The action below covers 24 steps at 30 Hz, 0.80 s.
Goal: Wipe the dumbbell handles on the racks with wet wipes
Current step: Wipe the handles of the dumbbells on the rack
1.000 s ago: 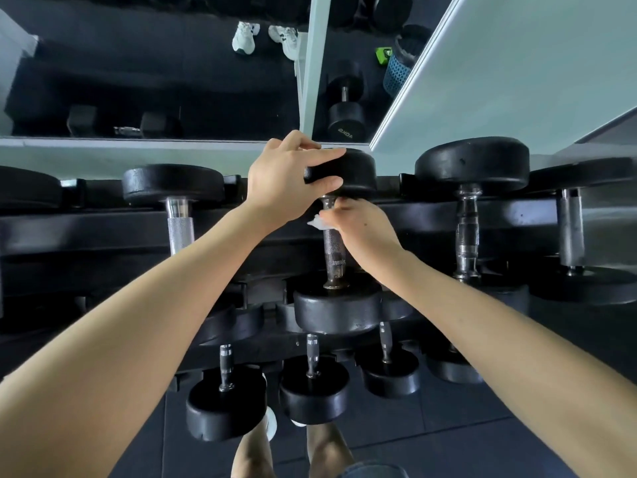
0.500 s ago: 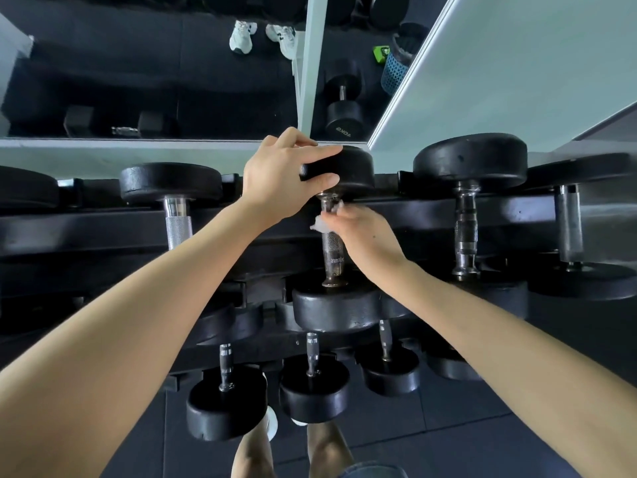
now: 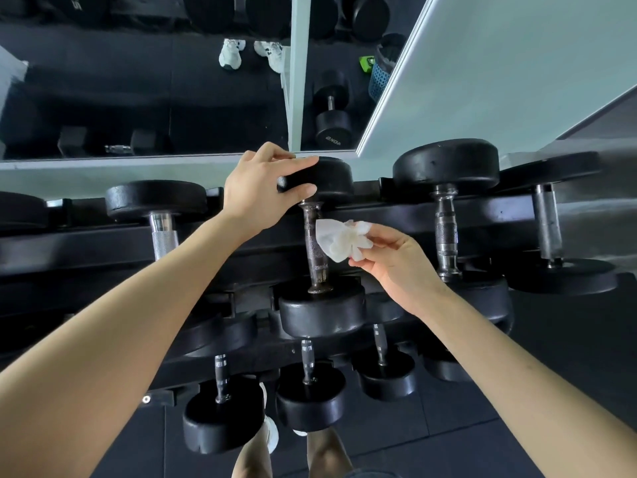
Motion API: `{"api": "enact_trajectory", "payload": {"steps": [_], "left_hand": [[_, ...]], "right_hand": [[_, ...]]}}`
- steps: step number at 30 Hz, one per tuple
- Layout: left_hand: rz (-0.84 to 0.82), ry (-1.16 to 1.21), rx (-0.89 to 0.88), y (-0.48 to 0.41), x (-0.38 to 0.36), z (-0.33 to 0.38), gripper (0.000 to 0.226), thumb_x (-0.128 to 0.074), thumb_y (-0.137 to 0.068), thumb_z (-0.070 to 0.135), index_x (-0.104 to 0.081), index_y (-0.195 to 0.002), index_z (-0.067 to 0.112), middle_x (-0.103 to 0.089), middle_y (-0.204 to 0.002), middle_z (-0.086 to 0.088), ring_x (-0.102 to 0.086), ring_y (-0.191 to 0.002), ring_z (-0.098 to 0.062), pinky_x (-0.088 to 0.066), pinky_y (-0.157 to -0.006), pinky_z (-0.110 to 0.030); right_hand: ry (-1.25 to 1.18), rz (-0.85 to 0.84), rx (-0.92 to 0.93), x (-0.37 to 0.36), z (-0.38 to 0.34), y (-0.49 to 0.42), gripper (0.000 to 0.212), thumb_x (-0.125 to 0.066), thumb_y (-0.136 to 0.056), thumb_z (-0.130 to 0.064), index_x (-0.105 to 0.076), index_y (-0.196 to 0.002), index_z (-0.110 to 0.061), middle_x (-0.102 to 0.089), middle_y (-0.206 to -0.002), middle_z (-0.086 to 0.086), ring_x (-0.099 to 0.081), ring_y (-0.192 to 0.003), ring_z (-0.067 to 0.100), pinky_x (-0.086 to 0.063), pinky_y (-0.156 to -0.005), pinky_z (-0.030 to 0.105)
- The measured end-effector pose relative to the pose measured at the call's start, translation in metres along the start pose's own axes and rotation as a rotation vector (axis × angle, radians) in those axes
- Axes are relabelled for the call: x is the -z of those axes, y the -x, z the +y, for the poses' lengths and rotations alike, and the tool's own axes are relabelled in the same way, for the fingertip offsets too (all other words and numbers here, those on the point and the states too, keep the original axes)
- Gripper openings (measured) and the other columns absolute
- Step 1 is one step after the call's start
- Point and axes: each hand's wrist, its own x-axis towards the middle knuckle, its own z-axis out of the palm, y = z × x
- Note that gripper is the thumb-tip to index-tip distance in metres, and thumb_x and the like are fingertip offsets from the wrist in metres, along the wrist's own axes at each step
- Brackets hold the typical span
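- Here, the left hand (image 3: pixel 258 191) grips the top end of the dumbbell (image 3: pixel 322 312) at the frame's middle.
- The right hand (image 3: pixel 396 267) pinches a crumpled white wipe (image 3: pixel 339 241) just beside its metal handle (image 3: pixel 315 257).

The right hand (image 3: pixel 396 267) comes off the dumbbell handle (image 3: pixel 315 257)! A second ago its fingers were wrapped round the bar, up near the far head (image 3: pixel 324 177) at 12 o'clock. Now it sits out toward 4 o'clock of that spot, clear of the metal. The wet wipe (image 3: pixel 341 239), before just a scrap peeking from the fist, fans out crumpled and white, pinched at the fingertips, with its 9 o'clock edge at the bar. The handle's knurled length now shows from top to bottom.
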Motion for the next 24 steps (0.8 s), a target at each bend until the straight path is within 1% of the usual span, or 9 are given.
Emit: {"api": "enact_trajectory", "payload": {"steps": [3, 7, 10, 12, 15, 17, 20, 22, 24], "left_hand": [[-0.004, 0.003, 0.003, 0.0, 0.0, 0.002, 0.04, -0.061, -0.086, 0.047, -0.055, -0.125, 0.046, -0.053, -0.12, 0.012, -0.043, -0.107, -0.015, -0.035, -0.074, -0.026], [0.003, -0.008, -0.002, 0.001, 0.001, 0.003, 0.041, -0.061, -0.085, 0.047, -0.055, -0.125, 0.045, -0.053, -0.12, 0.011, -0.044, -0.107, -0.015, -0.036, -0.074, -0.027], [-0.005, -0.015, 0.005, 0.001, 0.002, 0.004, 0.041, -0.061, -0.086, 0.047, -0.054, -0.126, 0.046, -0.052, -0.121, 0.012, -0.043, -0.109, -0.014, -0.036, -0.075, -0.026], [-0.008, -0.019, 0.006, 0.0, 0.002, 0.005, 0.041, -0.061, -0.086, 0.047, -0.054, -0.127, 0.046, -0.052, -0.121, 0.011, -0.043, -0.11, -0.014, -0.036, -0.075, -0.026], [-0.009, -0.018, 0.014, 0.0, 0.001, 0.005, 0.041, -0.061, -0.086, 0.046, -0.054, -0.127, 0.045, -0.052, -0.122, 0.011, -0.043, -0.112, -0.014, -0.038, -0.077, -0.027], [-0.007, -0.012, 0.018, 0.001, 0.001, 0.006, 0.041, -0.061, -0.086, 0.046, -0.054, -0.127, 0.045, -0.052, -0.122, 0.011, -0.043, -0.113, -0.014, -0.037, -0.077, -0.027], [0.004, -0.01, 0.013, 0.001, 0.001, 0.006, 0.041, -0.061, -0.086, 0.045, -0.054, -0.127, 0.044, -0.052, -0.123, 0.01, -0.043, -0.114, -0.014, -0.038, -0.077, -0.027], [0.009, -0.015, 0.01, 0.001, 0.0, 0.006, 0.042, -0.062, -0.086, 0.045, -0.054, -0.127, 0.044, -0.052, -0.123, 0.01, -0.044, -0.115, -0.014, -0.039, -0.078, -0.028], [0.003, -0.003, 0.02, 0.001, 0.001, 0.006, 0.042, -0.062, -0.086, 0.045, -0.054, -0.127, 0.044, -0.052, -0.123, 0.01, -0.044, -0.116, -0.015, -0.04, -0.079, -0.029]], "right_hand": [[0.001, 0.054, -0.064, 0.005, 0.0, -0.008, 0.036, -0.054, -0.083, 0.016, -0.068, -0.087, -0.018, -0.07, -0.083, 0.002, -0.064, -0.073, 0.015, -0.051, -0.064, 0.024], [0.312, 0.193, -0.106, -0.004, 0.013, -0.021, 0.029, -0.059, -0.081, 0.012, -0.067, -0.085, -0.016, -0.067, -0.076, 0.002, -0.06, -0.068, 0.014, -0.048, -0.057, 0.021], [0.469, 0.303, -0.05, -0.013, 0.023, -0.026, 0.03, -0.061, -0.081, 0.005, -0.069, -0.078, -0.024, -0.066, -0.071, -0.003, -0.058, -0.067, 0.011, -0.048, -0.059, 0.02], [0.682, 0.364, 0.021, -0.017, 0.03, -0.029, 0.028, -0.06, -0.082, -0.003, -0.072, -0.08, -0.028, -0.066, -0.075, -0.005, -0.059, -0.071, 0.011, -0.046, -0.066, 0.019], [0.998, 0.39, 0.112, -0.024, 0.038, -0.025, 0.021, -0.055, -0.09, -0.015, -0.074, -0.084, -0.022, -0.06, -0.08, -0.005, -0.054, -0.074, 0.009, -0.037, -0.063, 0.016], [1.041, 0.337, 0.153, -0.029, 0.043, -0.019, 0.027, -0.051, -0.095, -0.023, -0.072, -0.079, -0.016, -0.061, -0.077, 0.0, -0.056, -0.072, 0.013, -0.038, -0.062, 0.02], [1.074, 0.316, 0.15, -0.032, 0.045, -0.019, 0.028, -0.056, -0.093, -0.025, -0.069, -0.077, -0.008, -0.061, -0.078, 0.005, -0.058, -0.068, 0.013, -0.039, -0.058, 0.015], [0.948, 0.361, 0.158, -0.033, 0.044, -0.024, 0.035, -0.059, -0.092, -0.021, -0.061, -0.06, -0.008, -0.06, -0.064, 0.006, -0.052, -0.056, 0.009, -0.038, -0.055, 0.014], [0.686, 0.419, 0.109, -0.035, 0.041, -0.031, 0.039, -0.062, -0.09, -0.015, -0.057, -0.053, -0.005, -0.053, -0.049, 0.005, -0.043, -0.046, 0.007, -0.04, -0.055, 0.019]]}}
